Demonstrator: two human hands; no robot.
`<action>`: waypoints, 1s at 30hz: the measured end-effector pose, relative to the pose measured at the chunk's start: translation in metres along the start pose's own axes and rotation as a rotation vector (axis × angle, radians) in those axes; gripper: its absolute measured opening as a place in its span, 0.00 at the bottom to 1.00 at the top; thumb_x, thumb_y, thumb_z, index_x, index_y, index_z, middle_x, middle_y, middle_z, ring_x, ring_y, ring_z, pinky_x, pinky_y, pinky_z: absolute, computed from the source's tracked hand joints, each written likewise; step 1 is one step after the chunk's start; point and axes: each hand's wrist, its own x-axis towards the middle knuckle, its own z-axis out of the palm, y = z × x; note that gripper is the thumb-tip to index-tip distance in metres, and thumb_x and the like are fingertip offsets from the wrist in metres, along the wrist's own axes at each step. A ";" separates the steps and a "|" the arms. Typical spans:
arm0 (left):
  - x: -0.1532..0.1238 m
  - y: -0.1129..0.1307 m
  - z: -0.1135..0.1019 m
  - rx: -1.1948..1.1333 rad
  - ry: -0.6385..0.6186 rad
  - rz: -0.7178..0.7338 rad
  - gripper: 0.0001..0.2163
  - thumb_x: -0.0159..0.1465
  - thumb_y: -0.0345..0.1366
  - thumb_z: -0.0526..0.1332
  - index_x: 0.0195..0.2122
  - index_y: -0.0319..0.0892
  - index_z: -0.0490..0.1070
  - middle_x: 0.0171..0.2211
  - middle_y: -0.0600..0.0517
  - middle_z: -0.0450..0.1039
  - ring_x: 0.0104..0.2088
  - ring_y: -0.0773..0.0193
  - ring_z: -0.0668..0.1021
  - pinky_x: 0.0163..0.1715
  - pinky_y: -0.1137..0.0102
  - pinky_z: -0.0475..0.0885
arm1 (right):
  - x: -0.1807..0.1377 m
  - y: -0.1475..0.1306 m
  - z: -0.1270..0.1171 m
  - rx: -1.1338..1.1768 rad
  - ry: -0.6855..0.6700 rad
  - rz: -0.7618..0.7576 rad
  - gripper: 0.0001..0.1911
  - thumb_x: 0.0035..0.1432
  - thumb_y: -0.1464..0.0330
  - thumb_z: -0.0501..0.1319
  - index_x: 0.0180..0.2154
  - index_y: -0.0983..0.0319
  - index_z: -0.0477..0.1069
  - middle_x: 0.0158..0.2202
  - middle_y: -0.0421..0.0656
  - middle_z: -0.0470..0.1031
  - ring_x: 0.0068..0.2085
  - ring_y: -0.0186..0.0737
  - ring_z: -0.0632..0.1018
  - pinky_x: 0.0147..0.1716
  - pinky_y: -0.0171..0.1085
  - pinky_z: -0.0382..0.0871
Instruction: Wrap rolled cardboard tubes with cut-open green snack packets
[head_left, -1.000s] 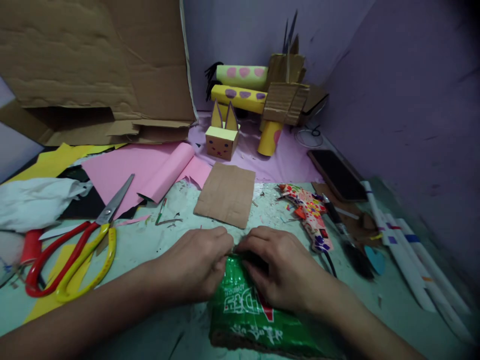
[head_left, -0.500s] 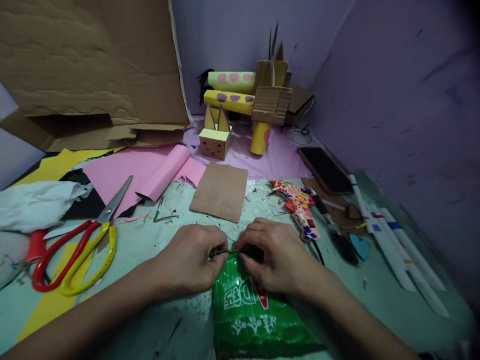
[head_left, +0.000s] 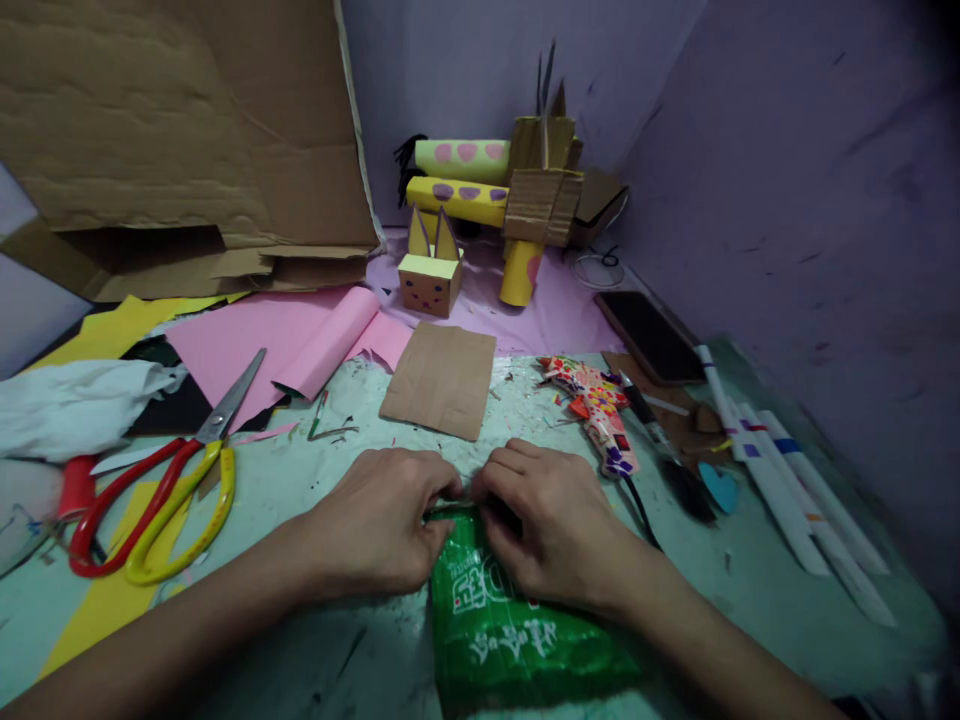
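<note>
A shiny green plastic packet [head_left: 517, 645] with white lettering lies on the table in front of me. My left hand [head_left: 394, 520] pinches its top edge near the left corner, fingers curled. Close beside it, my right hand [head_left: 547, 515] is closed on the same edge, and its palm covers part of the print. Just beyond my hands lies a flat square of brown cardboard [head_left: 441, 382]. A flower-patterned glue gun [head_left: 596, 410] with a black cord rests past my right hand.
Scissors [head_left: 169, 510] with red and yellow handles lie at left, near rolled pink paper [head_left: 330, 345]. Markers [head_left: 795, 500] and a phone [head_left: 652, 338] are at right. A cardboard animal head [head_left: 430, 283] and cardboard-and-paper-tube models [head_left: 544, 205] stand at the back, beside a large cardboard box [head_left: 187, 130].
Both hands still grip the packet's top edge; the fingers have shifted slightly along it. The packet has moved a little and its surface is creased differently.
</note>
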 end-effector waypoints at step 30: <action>0.001 0.018 0.009 0.078 -0.056 -0.055 0.02 0.46 0.29 0.56 0.19 0.41 0.63 0.22 0.51 0.71 0.24 0.62 0.71 0.23 0.69 0.58 | 0.019 -0.002 -0.013 -0.129 -0.325 -0.128 0.04 0.43 0.71 0.59 0.25 0.62 0.72 0.25 0.44 0.74 0.28 0.39 0.71 0.27 0.37 0.59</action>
